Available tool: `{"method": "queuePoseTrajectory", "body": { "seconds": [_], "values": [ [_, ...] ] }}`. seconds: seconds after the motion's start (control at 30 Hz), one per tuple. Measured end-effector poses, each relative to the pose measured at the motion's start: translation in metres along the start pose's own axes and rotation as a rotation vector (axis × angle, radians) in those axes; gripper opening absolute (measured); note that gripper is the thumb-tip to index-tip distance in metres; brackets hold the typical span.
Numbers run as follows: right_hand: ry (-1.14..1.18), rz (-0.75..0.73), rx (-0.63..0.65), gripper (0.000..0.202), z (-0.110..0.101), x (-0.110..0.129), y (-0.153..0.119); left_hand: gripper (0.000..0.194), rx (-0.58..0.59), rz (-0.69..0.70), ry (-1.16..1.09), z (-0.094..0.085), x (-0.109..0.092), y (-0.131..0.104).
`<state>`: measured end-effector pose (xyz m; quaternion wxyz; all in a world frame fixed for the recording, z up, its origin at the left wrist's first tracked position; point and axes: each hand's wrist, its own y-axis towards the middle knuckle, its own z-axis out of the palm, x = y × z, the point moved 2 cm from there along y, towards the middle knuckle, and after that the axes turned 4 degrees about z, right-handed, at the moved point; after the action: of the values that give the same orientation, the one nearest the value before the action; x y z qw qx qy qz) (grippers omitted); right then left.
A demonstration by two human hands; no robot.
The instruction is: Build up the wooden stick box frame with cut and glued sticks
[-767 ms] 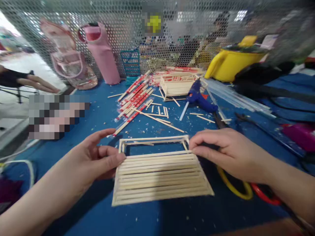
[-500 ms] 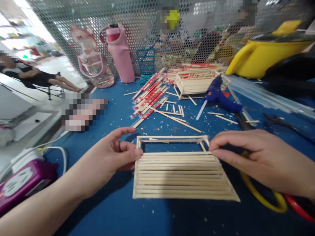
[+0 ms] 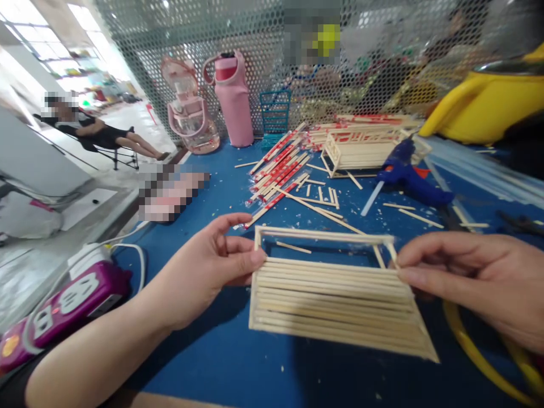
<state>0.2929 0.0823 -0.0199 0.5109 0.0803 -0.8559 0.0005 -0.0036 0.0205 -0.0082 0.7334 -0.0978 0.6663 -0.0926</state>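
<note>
Between my two hands is a small frame of wooden sticks, with a slatted panel facing me and an open rectangle along its far side. My left hand pinches its left upper corner between thumb and fingers. At the right upper corner, my right hand grips the frame with thumb and forefinger. A loose stick shows through the open rectangle. Beyond the hands lie a blue glue gun, paper-wrapped chopsticks and another stick-built frame.
A pink bottle and a clear bottle stand by the perforated metal screen. A purple power strip with cables is at left, a yellow pot at right. A person reclines in a chair beyond the table.
The view has shifted, so most things appear further right. Both hands keep hold of the stick frame, which now tilts down to the right in view.
</note>
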Motion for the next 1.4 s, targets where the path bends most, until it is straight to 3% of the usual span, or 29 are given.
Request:
{"method": "queuePoseTrajectory", "body": {
  "seconds": [0.07, 0.13, 0.27, 0.43, 0.53, 0.93, 1.2, 1.4],
  "values": [
    [0.066, -0.028, 0.058, 0.021, 0.003, 0.011, -0.001, 0.054, -0.058, 0.206, 0.067, 0.001, -0.005, -0.002],
    [0.113, -0.067, -0.005, 0.022, 0.003, 0.021, -0.003, 0.054, -0.126, 0.404, 0.147, 0.004, -0.009, -0.005],
    [0.142, -0.070, -0.050, 0.027, 0.005, 0.028, -0.006, 0.054, -0.179, 0.592, 0.295, 0.007, -0.006, -0.010],
    [0.211, -0.036, 0.034, 0.029, 0.009, 0.023, -0.003, 0.060, -0.104, 0.585, 0.398, 0.006, 0.000, -0.004],
    [0.224, -0.044, 0.061, 0.028, 0.010, 0.019, -0.003, 0.063, -0.116, 0.575, 0.414, 0.006, 0.001, -0.003],
    [0.092, -0.171, 0.047, 0.027, 0.009, 0.019, -0.009, 0.073, -0.240, 0.504, 0.448, 0.018, -0.002, -0.019],
    [0.012, -0.205, -0.015, 0.025, 0.009, 0.022, -0.010, 0.080, -0.191, 0.518, 0.393, 0.020, 0.000, -0.017],
    [0.019, -0.240, -0.050, 0.025, 0.010, 0.019, -0.012, 0.075, -0.155, 0.429, 0.333, 0.018, -0.002, -0.014]
  ]
}}
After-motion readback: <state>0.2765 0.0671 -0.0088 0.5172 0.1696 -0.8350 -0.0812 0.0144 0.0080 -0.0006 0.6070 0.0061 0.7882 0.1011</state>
